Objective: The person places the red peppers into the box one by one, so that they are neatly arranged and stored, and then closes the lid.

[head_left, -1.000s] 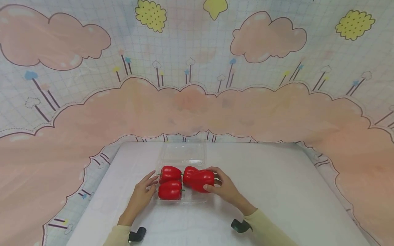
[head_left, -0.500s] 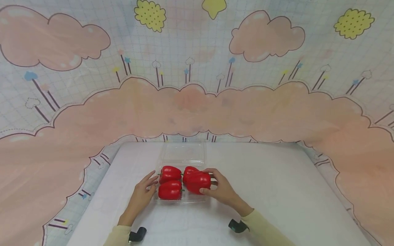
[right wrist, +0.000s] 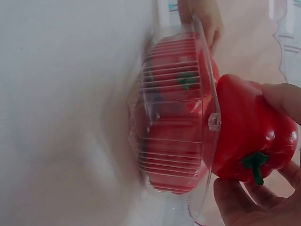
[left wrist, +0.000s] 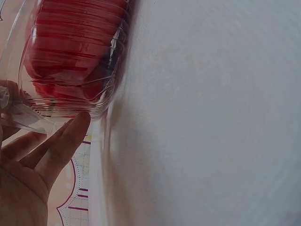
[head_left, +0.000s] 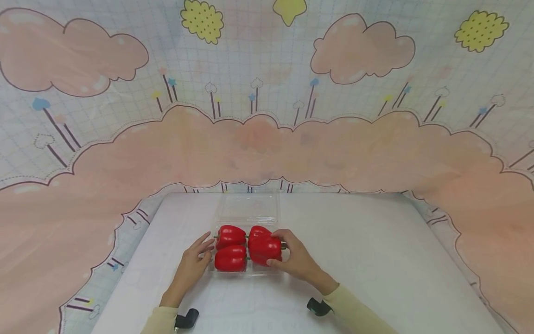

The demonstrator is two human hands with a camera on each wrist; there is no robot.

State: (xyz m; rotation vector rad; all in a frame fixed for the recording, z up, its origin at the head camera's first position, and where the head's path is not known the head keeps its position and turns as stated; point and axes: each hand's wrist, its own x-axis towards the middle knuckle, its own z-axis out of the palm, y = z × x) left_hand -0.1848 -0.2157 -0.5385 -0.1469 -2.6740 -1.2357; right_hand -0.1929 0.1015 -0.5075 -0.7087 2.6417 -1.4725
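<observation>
My right hand [head_left: 297,257] grips a red bell pepper [head_left: 265,249] by its sides, thumb and fingers apart around it. In the right wrist view, this bell pepper's green stem [right wrist: 255,165] faces the hand, and the pepper is above the rim of a clear plastic container [right wrist: 175,113]. Inside lie an upper left bell pepper [head_left: 231,236], a lower left bell pepper [head_left: 231,258] and a back right bell pepper [head_left: 257,230], partly hidden by the held one. At the container's left side is my left hand [head_left: 193,262]; a fairly straight fingertip touches its wall in the left wrist view.
The container's clear lid [head_left: 249,207] lies folded back, away from me. A white table [head_left: 367,250] spreads around it. Behind stands a patterned cloth backdrop [head_left: 267,148]. Dark wrist devices [head_left: 186,318] sit near both sleeves.
My right hand has moved left and slightly nearer with the bell pepper, now over the container's front right part. The pepper has turned, its stem showing toward the hand. My left hand stays put.
</observation>
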